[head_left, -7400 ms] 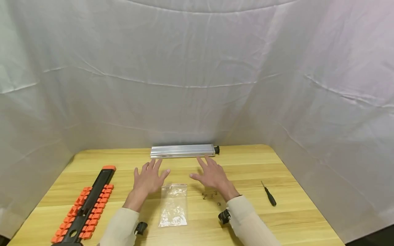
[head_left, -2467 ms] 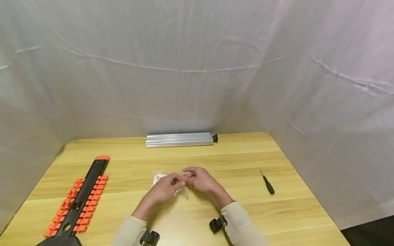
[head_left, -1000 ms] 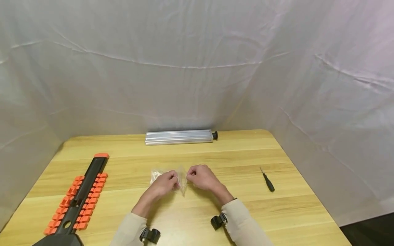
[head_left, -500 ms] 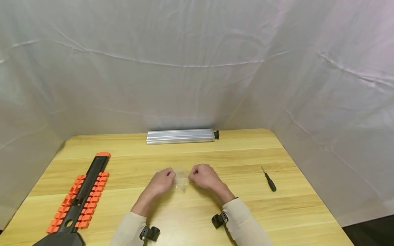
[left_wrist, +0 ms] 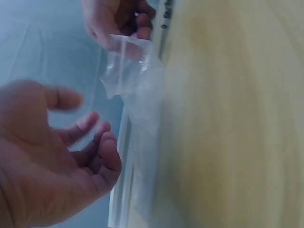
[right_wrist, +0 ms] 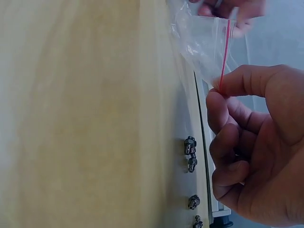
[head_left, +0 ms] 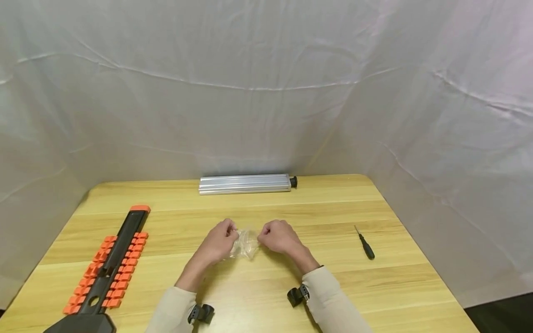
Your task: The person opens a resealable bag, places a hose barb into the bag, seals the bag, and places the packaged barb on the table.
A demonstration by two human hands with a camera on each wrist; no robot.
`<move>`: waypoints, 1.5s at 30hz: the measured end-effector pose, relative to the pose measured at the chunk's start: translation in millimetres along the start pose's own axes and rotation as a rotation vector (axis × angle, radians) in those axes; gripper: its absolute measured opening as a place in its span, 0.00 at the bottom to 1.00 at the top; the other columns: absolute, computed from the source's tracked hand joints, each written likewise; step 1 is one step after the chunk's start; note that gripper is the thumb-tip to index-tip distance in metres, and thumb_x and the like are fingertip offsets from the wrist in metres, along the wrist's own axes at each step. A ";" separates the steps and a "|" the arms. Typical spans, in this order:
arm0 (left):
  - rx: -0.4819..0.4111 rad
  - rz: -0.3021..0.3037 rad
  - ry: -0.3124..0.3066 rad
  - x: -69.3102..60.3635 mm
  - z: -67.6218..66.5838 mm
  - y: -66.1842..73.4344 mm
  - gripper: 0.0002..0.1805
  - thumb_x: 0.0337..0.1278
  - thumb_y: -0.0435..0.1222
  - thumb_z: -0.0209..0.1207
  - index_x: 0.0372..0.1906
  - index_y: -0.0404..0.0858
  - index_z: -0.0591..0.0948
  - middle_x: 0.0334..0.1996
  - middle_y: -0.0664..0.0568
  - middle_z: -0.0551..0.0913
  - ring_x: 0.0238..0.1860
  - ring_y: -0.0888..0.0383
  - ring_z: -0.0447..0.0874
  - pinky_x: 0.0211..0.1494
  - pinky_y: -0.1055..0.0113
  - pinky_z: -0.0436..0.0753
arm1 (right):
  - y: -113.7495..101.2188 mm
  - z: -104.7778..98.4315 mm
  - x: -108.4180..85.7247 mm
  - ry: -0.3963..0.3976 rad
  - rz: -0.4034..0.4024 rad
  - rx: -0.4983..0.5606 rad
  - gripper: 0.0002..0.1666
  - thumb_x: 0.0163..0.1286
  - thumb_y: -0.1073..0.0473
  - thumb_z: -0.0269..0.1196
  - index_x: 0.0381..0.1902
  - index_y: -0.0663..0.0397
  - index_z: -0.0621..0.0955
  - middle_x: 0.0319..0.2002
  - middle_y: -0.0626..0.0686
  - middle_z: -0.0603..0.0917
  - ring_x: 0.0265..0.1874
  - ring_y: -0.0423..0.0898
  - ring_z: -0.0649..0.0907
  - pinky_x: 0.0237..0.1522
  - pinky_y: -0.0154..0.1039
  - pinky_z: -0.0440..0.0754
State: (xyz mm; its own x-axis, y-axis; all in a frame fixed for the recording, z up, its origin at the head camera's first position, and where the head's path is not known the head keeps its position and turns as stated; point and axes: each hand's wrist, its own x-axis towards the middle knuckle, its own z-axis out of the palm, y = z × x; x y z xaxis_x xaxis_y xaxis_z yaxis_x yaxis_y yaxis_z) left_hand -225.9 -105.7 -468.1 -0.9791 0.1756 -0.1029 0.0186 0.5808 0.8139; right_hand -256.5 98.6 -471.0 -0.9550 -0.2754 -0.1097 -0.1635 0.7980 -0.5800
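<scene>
Right hand (right_wrist: 266, 147) pinching clear bag (head_left: 247, 245), left hand (left_wrist: 54, 159), fingers apart, metal bar (head_left: 244, 184) beyond, screwdriver (head_left: 367, 247) at right

Right hand (left_wrist: 111, 21) holding a clear bag (left_wrist: 135, 90)
Left hand (left_wrist: 52, 161) beside the bag, fingers loosely curled; dark fittings (left_wrist: 166, 15) near the bag's held end.

Clear, crinkled, red-lined plastic bag (head_left: 247, 244)

wood-grain table (head_left: 245, 286): metal bar (head_left: 244, 184) at far edge, black-and-orange rack (head_left: 111, 263) left, screwdriver (head_left: 366, 247) right, small screws (right_wrist: 190, 146)
</scene>
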 end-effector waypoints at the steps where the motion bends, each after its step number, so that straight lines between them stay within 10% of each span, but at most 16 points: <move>1: 0.015 0.036 -0.002 0.0 0.3 2.4 0.17 0.61 0.38 0.54 0.54 0.39 0.74 0.44 0.49 0.77 0.42 0.53 0.74 0.41 0.59 0.79 | -0.5 -0.9 0.4 0.001 0.000 0.003 0.09 0.58 0.55 0.59 0.20 0.41 0.82 0.19 0.41 0.81 0.17 0.40 0.75 0.22 0.33 0.71; 5: 0.128 0.158 -0.064 -0.3 5.6 6.7 0.48 0.43 0.42 0.72 0.72 0.43 0.62 0.68 0.48 0.66 0.66 0.45 0.62 0.63 0.41 0.70 | -1.8 -3.3 1.5 -0.002 0.005 0.016 0.08 0.56 0.56 0.60 0.21 0.41 0.83 0.20 0.42 0.82 0.17 0.40 0.76 0.21 0.33 0.72; 9: 0.251 0.209 -0.112 1.6 12.8 4.9 0.59 0.31 0.43 0.78 0.74 0.44 0.58 0.72 0.49 0.64 0.68 0.43 0.61 0.66 0.39 0.67 | -0.4 -1.8 3.4 -0.018 0.005 0.030 0.07 0.56 0.56 0.60 0.21 0.41 0.83 0.20 0.42 0.82 0.18 0.39 0.77 0.21 0.33 0.74; 24: 0.276 0.181 -0.095 5.0 17.0 3.1 0.47 0.37 0.47 0.76 0.68 0.48 0.68 0.61 0.53 0.76 0.59 0.49 0.70 0.55 0.44 0.74 | 4.9 -3.1 -0.6 -0.018 -0.044 -0.048 0.09 0.60 0.56 0.63 0.20 0.41 0.81 0.21 0.41 0.80 0.21 0.39 0.76 0.27 0.33 0.73; 45: 0.278 0.212 -0.126 1.3 11.8 7.9 0.42 0.42 0.45 0.73 0.67 0.44 0.70 0.64 0.46 0.75 0.63 0.45 0.70 0.63 0.43 0.73 | 41.8 -30.1 -10.3 -0.013 -0.068 0.044 0.09 0.69 0.58 0.58 0.43 0.50 0.84 0.32 0.44 0.80 0.31 0.39 0.77 0.33 0.34 0.77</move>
State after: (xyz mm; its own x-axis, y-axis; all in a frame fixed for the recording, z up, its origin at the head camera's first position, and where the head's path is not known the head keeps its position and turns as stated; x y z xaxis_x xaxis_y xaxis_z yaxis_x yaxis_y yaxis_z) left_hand -224.6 -91.5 -468.5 -0.9154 0.4013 -0.0325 0.2894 0.7120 0.6397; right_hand -260.9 150.9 -469.9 -0.9387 -0.3356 -0.0788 -0.2171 0.7530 -0.6212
